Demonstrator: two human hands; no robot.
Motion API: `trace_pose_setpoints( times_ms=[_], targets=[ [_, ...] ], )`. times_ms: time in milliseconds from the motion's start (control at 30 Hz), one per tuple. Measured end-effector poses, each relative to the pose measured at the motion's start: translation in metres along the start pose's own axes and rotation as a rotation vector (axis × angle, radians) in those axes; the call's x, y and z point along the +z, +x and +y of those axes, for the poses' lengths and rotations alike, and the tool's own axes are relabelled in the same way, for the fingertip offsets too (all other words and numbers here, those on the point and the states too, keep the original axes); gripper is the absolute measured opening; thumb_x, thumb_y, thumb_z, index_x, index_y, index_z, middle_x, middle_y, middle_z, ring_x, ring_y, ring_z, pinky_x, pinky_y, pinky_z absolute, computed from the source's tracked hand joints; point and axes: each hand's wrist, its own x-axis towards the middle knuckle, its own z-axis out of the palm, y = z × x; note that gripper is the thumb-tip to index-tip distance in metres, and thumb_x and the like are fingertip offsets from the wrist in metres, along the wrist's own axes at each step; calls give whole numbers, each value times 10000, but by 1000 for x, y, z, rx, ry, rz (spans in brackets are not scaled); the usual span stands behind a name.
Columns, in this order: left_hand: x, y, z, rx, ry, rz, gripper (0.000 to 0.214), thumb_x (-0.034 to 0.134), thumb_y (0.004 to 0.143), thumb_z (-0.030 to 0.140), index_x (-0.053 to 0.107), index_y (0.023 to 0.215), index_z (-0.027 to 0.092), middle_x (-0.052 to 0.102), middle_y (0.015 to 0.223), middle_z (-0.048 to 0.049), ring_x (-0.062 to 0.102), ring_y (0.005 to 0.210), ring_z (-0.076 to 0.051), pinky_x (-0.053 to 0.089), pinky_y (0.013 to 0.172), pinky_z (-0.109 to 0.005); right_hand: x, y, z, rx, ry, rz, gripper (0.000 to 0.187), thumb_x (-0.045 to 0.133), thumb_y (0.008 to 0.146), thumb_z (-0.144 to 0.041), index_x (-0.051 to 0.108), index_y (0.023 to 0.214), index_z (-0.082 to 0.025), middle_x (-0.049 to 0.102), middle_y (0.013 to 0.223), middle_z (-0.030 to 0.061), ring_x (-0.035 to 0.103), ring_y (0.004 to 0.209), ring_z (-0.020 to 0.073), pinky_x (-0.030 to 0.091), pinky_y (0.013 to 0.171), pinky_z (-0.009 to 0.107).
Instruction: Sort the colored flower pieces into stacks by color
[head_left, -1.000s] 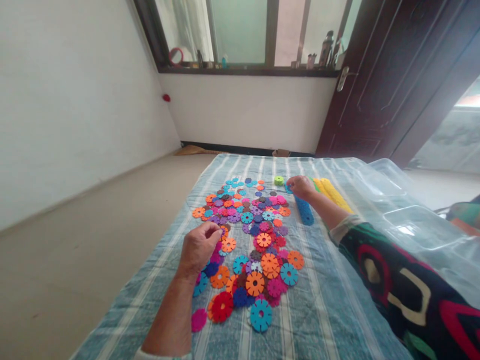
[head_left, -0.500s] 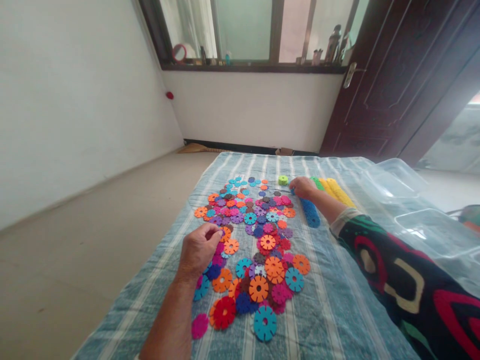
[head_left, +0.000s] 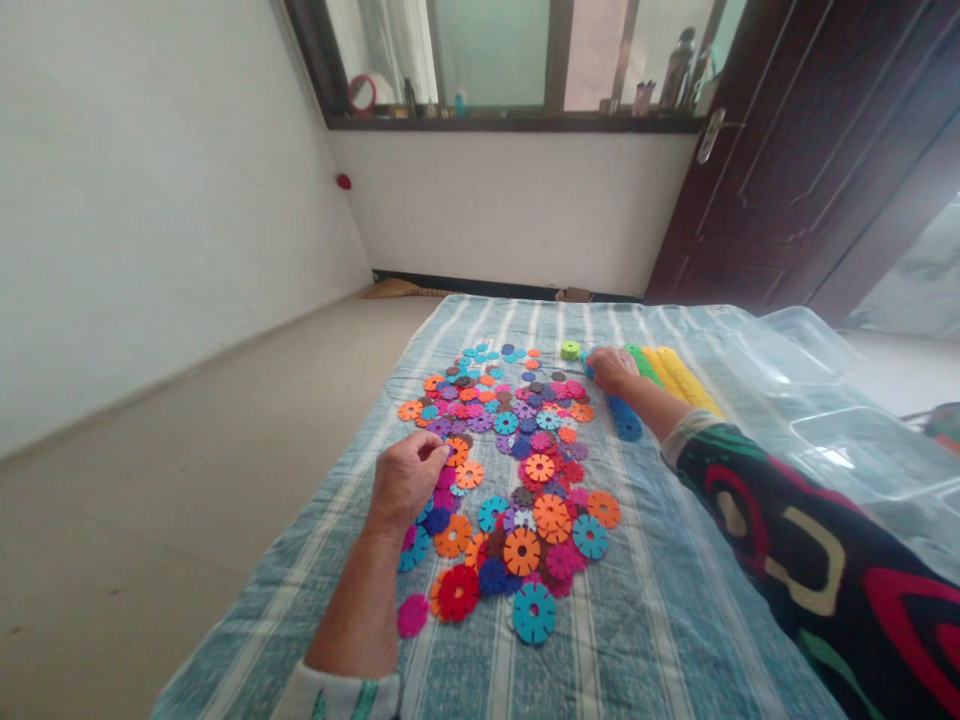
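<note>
A spread of several flat, notched plastic discs (head_left: pixel 517 480) in orange, blue, pink, purple and red lies on a striped blue cloth (head_left: pixel 660 620). My left hand (head_left: pixel 405 480) rests on the left edge of the spread with fingers curled in a pinch; what it pinches is hidden. My right hand (head_left: pixel 611 368) reaches to the far side, fingers closed at the far end of a blue stack of discs (head_left: pixel 624 420). Beside it lie a green stack (head_left: pixel 641 362) and a yellow stack (head_left: pixel 686 380). A small lime green disc pile (head_left: pixel 570 350) sits just left of that hand.
A clear plastic tub (head_left: pixel 832 400) sits on the cloth at the right. A bare floor (head_left: pixel 187 450) runs along the left, with a white wall, a window sill holding bottles (head_left: pixel 675 70), and a dark wooden door (head_left: pixel 787 150) beyond.
The view has shifted slightly, so everything sits a little further right and higher in frame. Both hands stay in the same places on the discs.
</note>
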Motion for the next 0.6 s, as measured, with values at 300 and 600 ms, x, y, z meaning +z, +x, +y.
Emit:
trace_pose_setpoints(
  times_ms=[300,600],
  targets=[
    [-2,1,2,18,11,5,195,527,701,364,621,655,199,629,590,17,571,585,-141,427,595,-234,-11,-8,-13,-17,10,20,303,460,799,-52,701,956,-148,653,1036,157,574,1009,280,402,835,367],
    [3,2,0,44,-15,4,226,525,691,401,611,639,199,621,589,11,558,588,-143,418,591,-235,-32,-54,-43,-131,82,56,269,444,841,-89,694,918,-150,675,989,127,589,971,241,385,809,310]
  ],
)
